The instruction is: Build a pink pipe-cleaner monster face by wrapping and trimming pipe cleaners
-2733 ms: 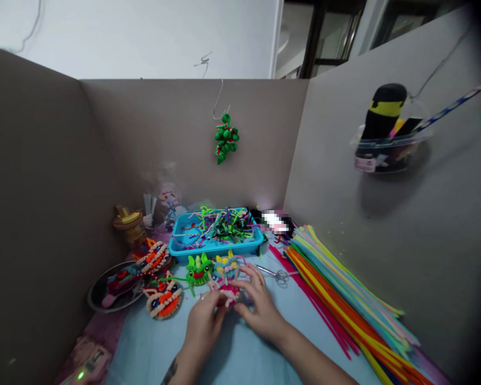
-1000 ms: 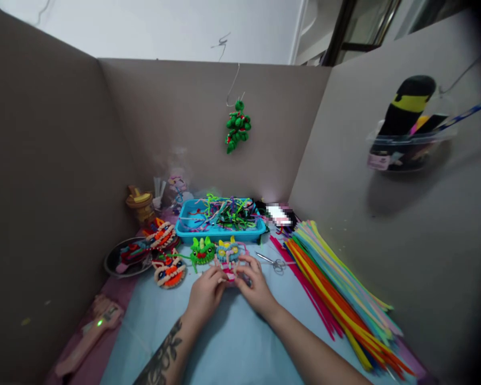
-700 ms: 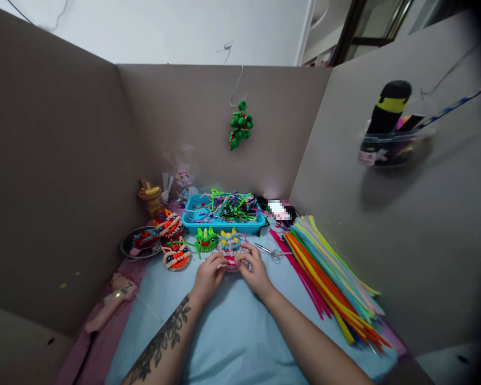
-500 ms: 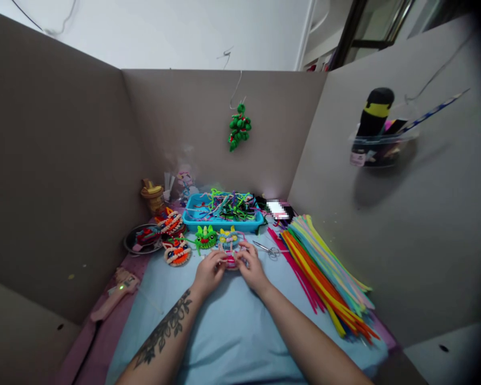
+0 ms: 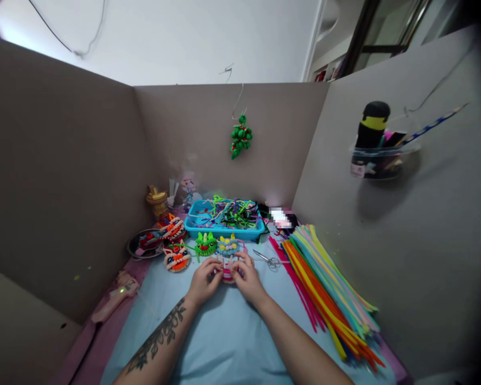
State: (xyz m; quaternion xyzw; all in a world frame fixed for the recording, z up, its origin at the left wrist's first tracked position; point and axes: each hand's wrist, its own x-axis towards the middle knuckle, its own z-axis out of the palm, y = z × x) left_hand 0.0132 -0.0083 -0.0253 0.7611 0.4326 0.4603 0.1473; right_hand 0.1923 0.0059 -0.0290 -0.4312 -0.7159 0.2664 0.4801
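A pink and white pipe-cleaner figure (image 5: 228, 274) sits low over the blue cloth, between my two hands. My left hand (image 5: 206, 276) pinches its left side with curled fingers. On the other side, my right hand (image 5: 246, 274) has thumb and fingers closed on its right edge. The fingers cover part of the figure. Just behind it lie a blue and yellow pipe-cleaner figure (image 5: 228, 245) and a green one, the green figure (image 5: 206, 244). An orange and cream figure (image 5: 177, 259) rests to the left.
Scissors (image 5: 268, 260) lie right of my hands, beside bundled pipe cleaners (image 5: 328, 289). A blue tray (image 5: 196, 227) of offcuts stands behind. At left are a metal bowl (image 5: 134, 250) and a pink glue gun (image 5: 118, 297) with a lit green light. Grey panels surround the table.
The camera view has tilted up, so the scene sits lower in the picture. Both hands remain on the pink and white figure, with the fingers slightly shifted.
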